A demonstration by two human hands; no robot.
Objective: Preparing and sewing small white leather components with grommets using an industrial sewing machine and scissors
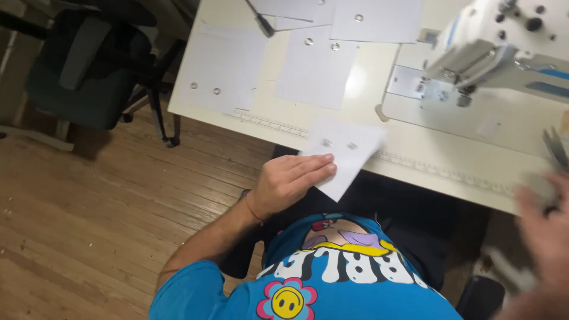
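Holding a white fabric piece (344, 155) by its near corner, my left hand (290, 181) pinches it at the table's front edge, half overhanging. It's thin, flat, roughly square, with two small metal eyelets (339, 144) set. Several similar eyeleted pieces (317, 66) lie farther back, so I judge work well underway. My right hand (548, 237) is blurred; grip unreadable. Glossy white table (415, 151), printed ruler strip, white sewing machine (498, 41), wood floor (89, 207).
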